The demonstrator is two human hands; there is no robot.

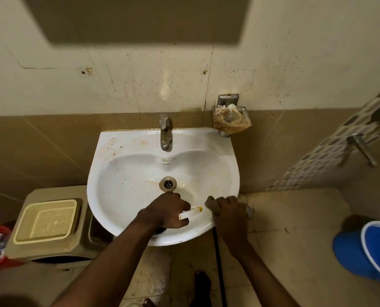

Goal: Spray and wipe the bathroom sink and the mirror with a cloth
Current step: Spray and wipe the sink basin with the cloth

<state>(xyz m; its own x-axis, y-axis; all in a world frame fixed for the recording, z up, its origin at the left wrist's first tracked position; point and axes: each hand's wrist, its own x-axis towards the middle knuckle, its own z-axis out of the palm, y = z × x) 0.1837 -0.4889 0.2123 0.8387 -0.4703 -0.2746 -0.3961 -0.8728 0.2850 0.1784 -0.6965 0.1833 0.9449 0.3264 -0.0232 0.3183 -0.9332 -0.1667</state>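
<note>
A chrome tap (pixel 165 134) overlooks the stained white sink (pixel 127 169); a soap holder (pixel 231 117) hangs right, a beige stool (pixel 51 222) stands left. Over the basin's front, the left hand (pixel 169 210) grasps a spray bottle (pixel 190 213), nozzle pointing right. The right hand (pixel 227 210) clenches a brown cloth (pixel 211 203) at the rim.

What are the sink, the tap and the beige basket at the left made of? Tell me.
Sink: glossy white glazed ceramic by its sheen, though stained brown. Tap: metal, dull silvery plating, probably chrome. Basket: matte cream plastic, judging by its moulded mesh base.
</note>
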